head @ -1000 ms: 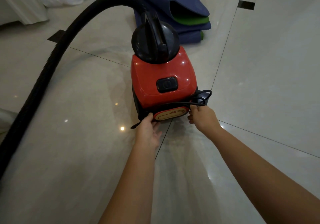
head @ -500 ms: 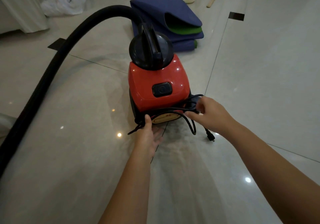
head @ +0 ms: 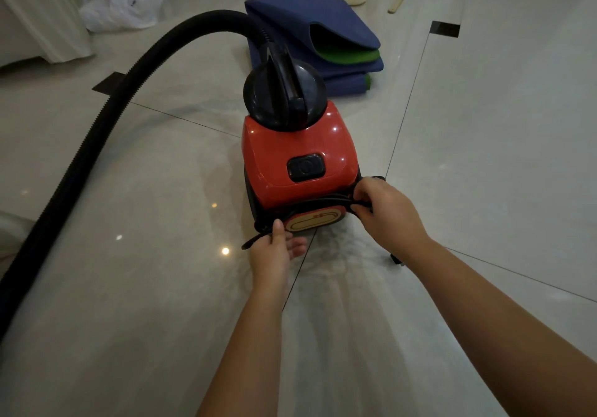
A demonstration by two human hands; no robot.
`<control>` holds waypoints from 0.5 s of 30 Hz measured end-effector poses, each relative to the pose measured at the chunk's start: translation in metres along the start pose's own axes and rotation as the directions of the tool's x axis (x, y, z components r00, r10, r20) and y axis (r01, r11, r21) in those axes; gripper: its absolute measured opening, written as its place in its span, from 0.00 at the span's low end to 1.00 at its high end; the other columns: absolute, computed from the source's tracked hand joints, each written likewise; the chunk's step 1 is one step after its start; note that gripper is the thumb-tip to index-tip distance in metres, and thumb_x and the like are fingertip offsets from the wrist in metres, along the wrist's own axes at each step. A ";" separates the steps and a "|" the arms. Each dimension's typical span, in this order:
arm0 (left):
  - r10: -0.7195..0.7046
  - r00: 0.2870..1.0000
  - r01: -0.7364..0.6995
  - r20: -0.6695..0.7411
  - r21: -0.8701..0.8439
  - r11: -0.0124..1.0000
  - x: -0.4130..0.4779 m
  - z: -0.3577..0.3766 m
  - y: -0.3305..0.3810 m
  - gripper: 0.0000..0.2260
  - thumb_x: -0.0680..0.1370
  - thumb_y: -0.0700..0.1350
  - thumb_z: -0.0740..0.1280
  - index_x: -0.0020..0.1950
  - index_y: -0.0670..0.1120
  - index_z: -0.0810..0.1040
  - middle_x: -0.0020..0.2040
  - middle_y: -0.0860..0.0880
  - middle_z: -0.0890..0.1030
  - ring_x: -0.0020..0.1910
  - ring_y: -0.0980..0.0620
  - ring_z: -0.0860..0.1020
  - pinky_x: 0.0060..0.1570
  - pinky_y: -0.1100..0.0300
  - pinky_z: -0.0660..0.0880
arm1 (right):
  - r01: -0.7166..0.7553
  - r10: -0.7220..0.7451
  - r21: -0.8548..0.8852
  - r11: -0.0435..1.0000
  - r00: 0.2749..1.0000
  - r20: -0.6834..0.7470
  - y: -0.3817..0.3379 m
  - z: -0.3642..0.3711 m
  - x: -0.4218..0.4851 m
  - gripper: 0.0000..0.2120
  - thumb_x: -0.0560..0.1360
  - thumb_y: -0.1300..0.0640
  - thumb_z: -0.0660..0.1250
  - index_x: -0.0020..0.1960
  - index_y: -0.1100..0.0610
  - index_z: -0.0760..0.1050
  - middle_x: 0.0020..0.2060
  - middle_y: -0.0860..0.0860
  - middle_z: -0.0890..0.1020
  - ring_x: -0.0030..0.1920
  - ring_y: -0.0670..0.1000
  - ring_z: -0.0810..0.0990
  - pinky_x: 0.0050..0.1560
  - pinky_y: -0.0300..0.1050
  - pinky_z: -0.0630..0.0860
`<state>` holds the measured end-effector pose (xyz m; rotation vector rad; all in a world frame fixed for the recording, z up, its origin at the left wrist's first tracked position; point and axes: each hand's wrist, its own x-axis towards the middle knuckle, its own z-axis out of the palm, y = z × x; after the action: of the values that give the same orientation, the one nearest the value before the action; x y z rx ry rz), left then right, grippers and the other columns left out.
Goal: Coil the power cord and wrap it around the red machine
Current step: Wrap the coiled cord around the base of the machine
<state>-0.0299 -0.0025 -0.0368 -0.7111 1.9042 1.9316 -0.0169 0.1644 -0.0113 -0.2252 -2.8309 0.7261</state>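
**Ann:** What is the biggest thing here?

**Ben:** The shiny tiled floor (head: 484,158). On it, the long black hose (head: 97,145) bends from the far top of the red vacuum cleaner (head: 290,155) down to the near left. The vacuum cleaner stands in the middle.

**Ann:** What do the hands do?

**Ben:** The right hand (head: 384,213) is at the near right corner of the vacuum cleaner. Its fingers are curled round the power cord (head: 316,201). The left hand (head: 277,252) is at the near left corner. Its fingers lie loose, and its thumb looks pressed on the cord, low on the machine.

**Ann:** Where does the cord go?

**Ben:** It runs in black lines across the near side, under the red part, from one hand to the other. The plug (head: 395,259) peeks out on the floor, just behind the right arm.

**Ann:** How should the person do this bit well?

**Ben:** The left thumb should probably pin the cord so it cannot slide. The right hand should pull it snug, not hard, and lay each loop flat beside the last. Then the plug should be tucked under a loop, or the wrap may fall loose.
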 end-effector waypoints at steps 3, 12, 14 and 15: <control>0.037 0.999 -0.038 -0.036 -0.028 0.999 0.001 0.001 -0.001 0.14 0.81 0.48 0.57 0.40 0.44 0.75 0.37 0.47 0.81 0.31 0.54 0.77 0.19 0.73 0.65 | 0.070 -0.074 -0.074 0.995 0.996 -0.058 0.000 0.008 0.001 0.04 0.70 0.67 0.66 0.45 0.65 0.73 0.40 0.59 0.78 0.36 0.55 0.71 0.32 0.44 0.64; 0.193 0.975 -0.166 -0.113 0.214 0.963 0.012 0.003 -0.003 0.18 0.80 0.51 0.59 0.34 0.45 0.76 0.32 0.49 0.79 0.34 0.51 0.78 0.36 0.63 0.72 | -0.001 -0.007 -0.136 0.991 0.998 -0.059 0.008 0.025 0.003 0.07 0.64 0.73 0.69 0.39 0.65 0.74 0.36 0.61 0.79 0.30 0.61 0.76 0.28 0.42 0.66; 0.155 0.982 -0.121 -0.107 0.271 0.955 0.015 0.005 -0.006 0.19 0.80 0.54 0.57 0.35 0.45 0.75 0.34 0.48 0.80 0.37 0.49 0.80 0.36 0.62 0.73 | 0.048 -0.052 -0.110 0.993 0.998 -0.040 0.010 0.027 -0.001 0.07 0.64 0.69 0.73 0.38 0.65 0.75 0.33 0.61 0.80 0.31 0.61 0.79 0.29 0.45 0.72; 0.097 0.991 -0.069 -0.097 0.254 0.965 0.017 0.006 -0.009 0.20 0.80 0.55 0.56 0.38 0.44 0.76 0.38 0.47 0.81 0.40 0.48 0.80 0.37 0.60 0.73 | 0.067 -0.069 -0.090 0.994 0.998 -0.015 0.010 0.026 -0.003 0.06 0.65 0.67 0.73 0.39 0.65 0.76 0.34 0.60 0.81 0.33 0.61 0.79 0.33 0.48 0.75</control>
<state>-0.0399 0.0021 -0.0537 -0.6820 2.2274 1.6853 -0.0193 0.1604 -0.0394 -0.1481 -2.8415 0.5814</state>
